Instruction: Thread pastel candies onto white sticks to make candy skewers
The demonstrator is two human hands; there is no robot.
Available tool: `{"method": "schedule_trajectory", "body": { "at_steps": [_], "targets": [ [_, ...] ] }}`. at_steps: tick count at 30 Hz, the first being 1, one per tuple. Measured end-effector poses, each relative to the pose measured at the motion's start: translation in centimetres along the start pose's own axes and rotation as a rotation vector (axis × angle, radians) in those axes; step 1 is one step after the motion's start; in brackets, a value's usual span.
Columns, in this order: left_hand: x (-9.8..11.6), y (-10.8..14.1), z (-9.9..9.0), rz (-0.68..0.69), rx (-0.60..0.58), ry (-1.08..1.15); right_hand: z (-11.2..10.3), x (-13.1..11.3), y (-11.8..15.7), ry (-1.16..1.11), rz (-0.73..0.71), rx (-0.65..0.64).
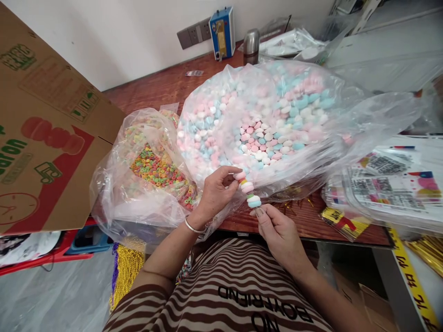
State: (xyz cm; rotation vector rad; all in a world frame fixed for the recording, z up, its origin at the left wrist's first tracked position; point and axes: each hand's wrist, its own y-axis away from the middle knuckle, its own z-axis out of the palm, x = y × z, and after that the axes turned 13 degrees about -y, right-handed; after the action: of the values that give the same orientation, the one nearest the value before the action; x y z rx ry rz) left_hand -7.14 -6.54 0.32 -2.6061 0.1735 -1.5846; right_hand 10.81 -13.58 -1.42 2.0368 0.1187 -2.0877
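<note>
A short candy string (247, 186) runs between my hands, with pink, white and blue rounded pieces and thin yellow and green rings between them. My left hand (219, 186) pinches the pink piece at its upper end. Thumb and finger of my right hand (280, 230) are closed at the lower end, just below the blue piece; any thread there is too thin to see. Behind them lies a big clear plastic bag (346, 152) full of pastel candies (259, 143). Left of it, an open clear bag (110, 184) holds small coloured rings (157, 168).
A cardboard box (58, 115) stands at the left. Toward the back of the wooden table (148, 90) are a blue device (222, 34) and a metal flask (251, 44). To the right lie a clear plastic tub (398, 212) and gold-wrapped packets (344, 223).
</note>
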Motion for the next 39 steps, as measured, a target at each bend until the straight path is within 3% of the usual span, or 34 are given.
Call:
{"method": "schedule_trajectory", "body": {
  "at_steps": [4,8,15,19,23,28,39],
  "targets": [
    [0.0,0.1,-0.2,0.031,0.013,0.02,0.2,0.2,0.0,-0.051,0.071,-0.007],
    [0.6,0.1,-0.1,-0.129,-0.016,0.242,0.3,0.3,0.0,-0.074,0.073,-0.006],
    [1.1,0.4,1.2,-0.355,0.119,0.677,1.0,0.3,0.0,0.011,-0.057,0.014],
    [1.4,0.6,1.4,-0.422,0.093,0.77,1.3,0.5,-0.1,0.093,-0.136,0.029],
    [1.7,0.8,1.3,-0.39,0.024,0.838,1.1,0.6,-0.3,0.15,-0.18,0.028],
    [1.7,1.0,2.0,-0.376,0.026,0.861,1.0,0.6,-0.3,0.176,-0.191,0.019],
    [1.0,0.3,2.1,-0.384,0.177,0.859,0.7,0.7,-0.2,0.213,-0.232,-0.015]
  ]
}}
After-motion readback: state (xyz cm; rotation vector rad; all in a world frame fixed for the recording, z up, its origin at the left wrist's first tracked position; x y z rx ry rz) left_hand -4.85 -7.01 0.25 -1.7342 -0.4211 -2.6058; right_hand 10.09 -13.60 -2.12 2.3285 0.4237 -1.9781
